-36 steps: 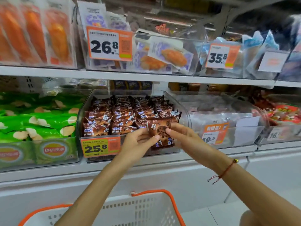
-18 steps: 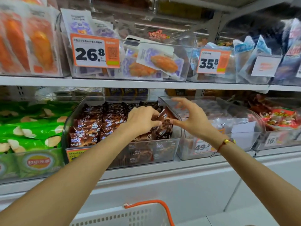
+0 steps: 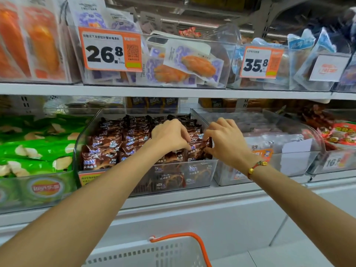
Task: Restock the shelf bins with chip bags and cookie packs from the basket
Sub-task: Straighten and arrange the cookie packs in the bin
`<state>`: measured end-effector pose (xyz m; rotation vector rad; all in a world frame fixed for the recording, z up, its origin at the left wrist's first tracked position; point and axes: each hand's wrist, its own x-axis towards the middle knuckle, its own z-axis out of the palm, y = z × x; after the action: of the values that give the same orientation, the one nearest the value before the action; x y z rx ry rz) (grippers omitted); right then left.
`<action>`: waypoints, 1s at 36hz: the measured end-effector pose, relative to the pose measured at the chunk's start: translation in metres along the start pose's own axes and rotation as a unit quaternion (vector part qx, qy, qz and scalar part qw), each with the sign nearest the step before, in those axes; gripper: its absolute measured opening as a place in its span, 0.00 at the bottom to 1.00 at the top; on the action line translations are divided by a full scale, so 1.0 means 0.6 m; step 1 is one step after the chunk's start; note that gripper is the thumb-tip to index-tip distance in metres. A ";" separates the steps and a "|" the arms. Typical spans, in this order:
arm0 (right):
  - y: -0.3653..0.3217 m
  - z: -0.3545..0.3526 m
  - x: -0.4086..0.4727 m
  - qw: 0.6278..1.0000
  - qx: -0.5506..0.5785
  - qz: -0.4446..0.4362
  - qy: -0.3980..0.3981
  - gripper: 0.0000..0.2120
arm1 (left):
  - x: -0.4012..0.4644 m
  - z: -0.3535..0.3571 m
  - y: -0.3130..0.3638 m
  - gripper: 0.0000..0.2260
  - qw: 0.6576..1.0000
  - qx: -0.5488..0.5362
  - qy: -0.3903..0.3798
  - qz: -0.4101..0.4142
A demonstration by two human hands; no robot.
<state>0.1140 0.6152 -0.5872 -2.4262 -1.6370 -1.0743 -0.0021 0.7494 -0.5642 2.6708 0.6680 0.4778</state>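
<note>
Shop shelving is filling the view, two white tiers carrying clear plastic bins. Compared with half a second ago, both hands are sitting lower and closer together over the cookie bin point(image 3: 209, 171), and the right hand's fingers, then spread wide, are now curling onto a pack.

The cookie pack point(image 3: 200, 149), brown-wrapped, is lying at the bin's front right corner, on top of the other cookie packs point(image 3: 107, 149) filling the bin. The left hand point(image 3: 169, 136) is pinching the pack's left edge, knuckles up, fingers bent downward. The right hand point(image 3: 228, 140) is gripping the pack's right edge from the 3 o'clock side, thumb beneath and fingers curled above. Both forearms are reaching up from the lower corners of the frame; a red cord bracelet point(image 3: 257, 166) with a gold bead is circling the right wrist.

At 9 o'clock of the cookie bin, green chip bags point(image 3: 36, 151) are stacked in the neighbouring bin. At 3 o'clock, another clear bin point(image 3: 300, 160) is holding pale packets. At 12 o'clock, the upper tier is displaying a 26.8 price tag point(image 3: 111, 49) and a 35.8 price tag point(image 3: 260, 62). At 6 o'clock, the white basket point(image 3: 146, 253) with an orange handle is showing at the frame's bottom edge.
</note>
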 end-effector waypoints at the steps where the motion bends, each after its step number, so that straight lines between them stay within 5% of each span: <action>1: -0.003 -0.004 0.004 1.000 -0.008 -0.006 -0.006 0.13 | 0.001 0.000 -0.001 0.07 1.000 0.005 0.001 -0.002; 6: -0.012 -0.023 0.016 0.993 -0.059 -0.051 -0.087 0.11 | 0.005 0.006 0.008 0.07 0.999 0.042 0.012 -0.001; 14: -0.017 -0.024 0.010 0.991 -0.049 -0.050 -0.111 0.12 | -0.004 0.003 0.015 0.08 0.998 0.061 -0.006 0.017; 19: -0.018 -0.052 -0.015 0.996 0.041 0.000 -0.085 0.17 | -0.047 -0.024 0.008 0.08 0.998 -0.029 0.056 0.027; 24: -0.075 -0.081 -0.067 0.975 0.218 0.046 -0.018 0.12 | -0.150 -0.049 -0.033 0.06 0.985 -0.132 0.111 0.008; 31: -0.227 -0.022 -0.112 0.897 0.371 -0.011 -0.240 0.07 | -0.308 0.004 -0.187 0.06 0.978 -0.156 -0.031 -0.134; 36: -0.355 0.074 -0.151 0.811 0.400 -0.037 -0.425 0.10 | -0.396 0.108 -0.334 0.08 0.937 -0.159 -0.165 -0.265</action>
<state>-0.0574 0.6542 -0.7438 -2.2463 -1.7832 0.7774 -0.2514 0.7806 -0.7586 2.0787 1.0518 -0.0140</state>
